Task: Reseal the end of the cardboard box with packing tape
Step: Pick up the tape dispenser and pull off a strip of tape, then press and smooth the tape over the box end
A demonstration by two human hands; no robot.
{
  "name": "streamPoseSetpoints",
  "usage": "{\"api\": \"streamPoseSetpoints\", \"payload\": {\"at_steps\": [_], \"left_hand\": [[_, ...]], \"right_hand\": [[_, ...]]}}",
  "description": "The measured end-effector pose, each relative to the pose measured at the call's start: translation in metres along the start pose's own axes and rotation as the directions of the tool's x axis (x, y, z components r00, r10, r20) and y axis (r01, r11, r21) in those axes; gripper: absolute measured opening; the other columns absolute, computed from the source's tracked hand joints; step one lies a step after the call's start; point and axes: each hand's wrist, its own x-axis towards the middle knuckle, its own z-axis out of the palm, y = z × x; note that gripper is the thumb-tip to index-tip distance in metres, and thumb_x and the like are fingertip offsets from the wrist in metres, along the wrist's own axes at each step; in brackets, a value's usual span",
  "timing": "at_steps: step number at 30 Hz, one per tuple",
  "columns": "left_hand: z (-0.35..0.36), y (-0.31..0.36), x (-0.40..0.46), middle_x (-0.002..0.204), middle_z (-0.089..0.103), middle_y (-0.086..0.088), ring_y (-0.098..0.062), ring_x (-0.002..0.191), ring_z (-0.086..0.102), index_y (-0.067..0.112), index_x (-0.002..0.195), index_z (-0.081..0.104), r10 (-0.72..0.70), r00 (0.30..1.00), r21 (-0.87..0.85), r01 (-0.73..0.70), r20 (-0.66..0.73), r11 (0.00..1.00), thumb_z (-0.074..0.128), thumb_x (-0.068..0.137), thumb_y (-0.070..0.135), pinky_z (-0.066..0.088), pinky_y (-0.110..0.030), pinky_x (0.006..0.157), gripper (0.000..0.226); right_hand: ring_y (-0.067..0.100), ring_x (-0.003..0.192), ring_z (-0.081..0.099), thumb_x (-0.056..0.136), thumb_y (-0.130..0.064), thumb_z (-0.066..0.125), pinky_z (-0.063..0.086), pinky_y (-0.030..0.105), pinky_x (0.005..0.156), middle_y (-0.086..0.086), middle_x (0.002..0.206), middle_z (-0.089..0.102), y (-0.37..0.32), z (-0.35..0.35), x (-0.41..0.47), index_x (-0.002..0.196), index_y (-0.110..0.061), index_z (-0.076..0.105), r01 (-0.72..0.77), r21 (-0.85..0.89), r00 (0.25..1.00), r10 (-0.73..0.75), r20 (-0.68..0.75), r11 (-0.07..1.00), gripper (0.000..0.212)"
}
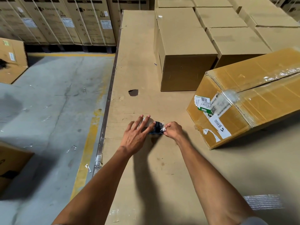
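A worn cardboard box (253,95) lies at the right on a cardboard-covered platform, its near end carrying torn labels and old clear tape. In front of me a tape dispenser (156,129), dark blue with a clear tape roll, rests on the platform. My left hand (138,132) lies over the roll with fingers spread, holding it down. My right hand (172,130) pinches the loose end of the clear tape at the dispenser's right side. Both hands are about a hand's width left of the box.
Plain cardboard boxes (183,46) are stacked behind the worn box. The platform (146,176) has a hole (133,92) and its left edge drops to a concrete floor (53,103) with yellow lines. Tall appliance cartons (65,20) line the back; more boxes sit at the left.
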Motion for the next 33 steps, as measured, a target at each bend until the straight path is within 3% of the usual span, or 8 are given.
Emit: {"api": "streamPoseSetpoints", "payload": {"at_steps": [3, 6, 12, 18, 24, 28, 30, 33], "left_hand": [[-0.002, 0.003, 0.0, 0.183, 0.006, -0.005, -0.034, 0.168, 0.013, 0.033, 0.174, 0.011, -0.024, 1.0, -0.002, 0.024, -0.01, 1.0, 0.067, 0.101, 0.023, 0.034, -0.055, 0.127, 0.092], [-0.011, 0.014, -0.001, 0.183, 0.01, -0.003, -0.031, 0.168, 0.015, 0.029, 0.173, 0.019, -0.035, 0.999, -0.01, 0.034, -0.033, 0.999, 0.061, 0.106, 0.031, 0.032, -0.054, 0.128, 0.079], [-0.042, 0.054, 0.012, 0.18, 0.025, -0.003, -0.028, 0.165, 0.027, 0.021, 0.168, 0.034, -0.019, 0.99, -0.057, 0.011, -0.137, 0.998, 0.058, 0.105, 0.036, 0.035, -0.05, 0.125, 0.069], [-0.086, 0.112, 0.042, 0.179, 0.026, -0.005, -0.029, 0.164, 0.029, 0.02, 0.171, 0.025, 0.016, 0.973, -0.209, -0.066, -0.231, 0.976, 0.05, 0.109, 0.039, 0.035, -0.05, 0.125, 0.07], [-0.12, 0.184, 0.068, 0.18, 0.022, -0.005, -0.027, 0.165, 0.026, 0.018, 0.174, 0.016, 0.069, 0.937, -0.335, -0.191, -0.344, 0.923, 0.032, 0.116, 0.047, 0.031, -0.046, 0.129, 0.066], [-0.138, 0.231, 0.089, 0.183, 0.011, -0.002, -0.018, 0.168, 0.014, 0.018, 0.175, 0.008, -0.047, 0.932, -0.557, -0.174, -0.36, 0.812, 0.026, 0.118, 0.045, 0.021, -0.04, 0.133, 0.065], [-0.145, 0.253, 0.101, 0.183, 0.003, 0.002, -0.013, 0.169, 0.004, 0.02, 0.175, 0.003, -0.148, 0.942, -0.706, -0.116, -0.301, 0.699, 0.023, 0.118, 0.047, 0.015, -0.041, 0.136, 0.065], [-0.145, 0.28, 0.121, 0.182, -0.006, 0.006, -0.008, 0.168, -0.005, 0.024, 0.174, -0.001, -0.246, 0.947, -0.847, -0.048, -0.208, 0.529, 0.017, 0.116, 0.055, 0.008, -0.044, 0.137, 0.068]], "right_hand": [[0.036, 0.111, 0.074, 0.092, 0.001, 0.067, 0.059, 0.044, 0.101, 0.018, 0.117, 0.078, 0.002, -0.006, 0.003, 0.105, -0.004, 0.079, -0.027, 0.09, 1.0, 0.027, -0.002, 0.996, 0.019], [0.042, 0.116, 0.07, 0.096, -0.006, 0.058, 0.057, 0.049, 0.103, 0.021, 0.119, 0.076, 0.005, -0.018, 0.004, 0.108, -0.002, 0.077, 0.024, 0.031, 1.0, -0.024, -0.011, 0.999, 0.023], [0.031, 0.121, 0.066, 0.103, -0.005, 0.047, 0.049, 0.033, 0.107, 0.013, 0.124, 0.075, -0.019, -0.066, -0.038, 0.125, -0.009, 0.071, 0.228, -0.089, 0.949, -0.242, -0.2, 0.97, 0.033], [0.025, 0.109, 0.066, 0.105, -0.005, 0.051, 0.057, 0.037, 0.093, 0.01, 0.122, 0.069, -0.038, -0.13, -0.094, 0.124, -0.011, 0.069, 0.5, -0.325, 0.707, -0.595, -0.382, 0.803, 0.027], [0.026, 0.106, 0.068, 0.103, -0.005, 0.05, 0.061, 0.04, 0.081, 0.005, 0.124, 0.068, -0.029, -0.216, -0.127, 0.127, -0.019, 0.068, 0.48, -0.554, 0.518, -0.73, -0.447, 0.68, 0.034], [0.028, 0.131, 0.06, 0.107, -0.012, 0.048, 0.053, 0.043, 0.107, 0.006, 0.143, 0.064, -0.003, -0.265, -0.119, 0.145, -0.017, 0.061, 0.434, -0.614, 0.601, -0.719, -0.349, 0.66, 0.04], [0.025, 0.15, 0.045, 0.111, -0.019, 0.044, 0.037, 0.046, 0.124, 0.006, 0.16, 0.051, 0.012, -0.284, -0.111, 0.155, -0.016, 0.051, 0.449, -0.625, 0.686, -0.694, -0.217, 0.639, 0.045], [0.019, 0.163, 0.018, 0.115, -0.03, 0.033, 0.013, 0.047, 0.133, 0.001, 0.175, 0.026, 0.025, -0.299, -0.1, 0.165, -0.019, 0.032, 0.447, -0.665, 0.778, -0.626, -0.04, 0.598, 0.052]]}}
